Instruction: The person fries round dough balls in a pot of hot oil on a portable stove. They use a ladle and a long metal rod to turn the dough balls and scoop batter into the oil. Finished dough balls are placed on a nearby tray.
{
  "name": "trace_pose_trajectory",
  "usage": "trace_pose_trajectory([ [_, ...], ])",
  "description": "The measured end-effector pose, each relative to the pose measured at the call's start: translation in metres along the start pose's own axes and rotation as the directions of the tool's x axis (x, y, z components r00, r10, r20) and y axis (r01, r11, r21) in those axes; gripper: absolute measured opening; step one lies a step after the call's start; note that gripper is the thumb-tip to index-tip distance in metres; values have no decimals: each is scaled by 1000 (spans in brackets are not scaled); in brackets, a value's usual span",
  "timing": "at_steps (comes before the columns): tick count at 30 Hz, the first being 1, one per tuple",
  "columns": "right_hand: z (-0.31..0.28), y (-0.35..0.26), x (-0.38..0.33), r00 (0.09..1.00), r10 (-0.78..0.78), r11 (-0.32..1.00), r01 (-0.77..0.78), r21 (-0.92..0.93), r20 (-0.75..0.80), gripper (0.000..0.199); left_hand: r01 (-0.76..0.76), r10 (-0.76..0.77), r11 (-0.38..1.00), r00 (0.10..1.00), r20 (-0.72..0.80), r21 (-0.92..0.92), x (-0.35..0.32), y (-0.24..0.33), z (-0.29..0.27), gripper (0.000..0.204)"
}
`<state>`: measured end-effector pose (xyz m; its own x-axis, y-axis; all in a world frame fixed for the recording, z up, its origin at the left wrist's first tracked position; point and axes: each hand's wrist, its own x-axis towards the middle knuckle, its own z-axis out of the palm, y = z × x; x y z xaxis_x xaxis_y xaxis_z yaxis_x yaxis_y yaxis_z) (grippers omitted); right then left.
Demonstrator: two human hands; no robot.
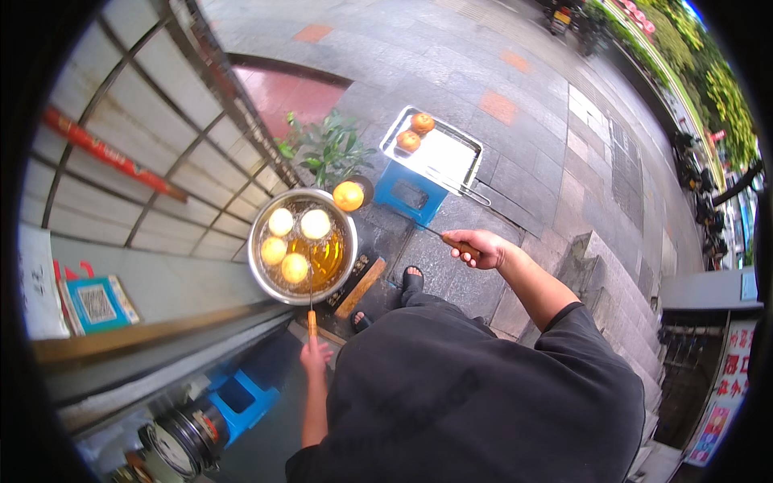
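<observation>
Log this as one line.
left hand: at orange wooden-handled tool, grip unclear; right hand: holds brown wooden-handled tool; round steel pan: four golden balls in oil; rectangular metal tray: two browned balls

Dark grey stone paving (519, 189) left open room at one o'clock from the right hand (477, 248), while stepped grey stone blocks (604, 278) stood at three. A white tiled wall (181, 101) barred the round silver metal basin (254, 262) from nine to eleven o'clock. Between one and two, a golden round ball (348, 196) and a leafy green potted plant (334, 149) cluttered the way to the rectangular silver tray (455, 161), bare towards three o'clock. Inside the basin, golden oil (328, 256) lay uncovered at four; a thin wooden-handled rod (312, 322) crossed its rim at six.
</observation>
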<state>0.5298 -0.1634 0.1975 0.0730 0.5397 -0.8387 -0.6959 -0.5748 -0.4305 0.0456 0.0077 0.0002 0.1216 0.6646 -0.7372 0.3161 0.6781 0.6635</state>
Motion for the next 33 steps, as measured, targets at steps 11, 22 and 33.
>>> trace_pose_trajectory([
  [11,-142,-68,66,904,-133,974,194,113,-405,10,64,-62,996,998,-31,67,-23,26,19,48],
  [22,-144,-73,151,405,-511,819,-36,-572,-758,44,47,9,932,989,-151,360,-58,55,54,47],
  [33,-106,-16,129,403,-507,858,154,-490,-762,46,91,-67,991,973,-222,102,-73,73,75,41],
])
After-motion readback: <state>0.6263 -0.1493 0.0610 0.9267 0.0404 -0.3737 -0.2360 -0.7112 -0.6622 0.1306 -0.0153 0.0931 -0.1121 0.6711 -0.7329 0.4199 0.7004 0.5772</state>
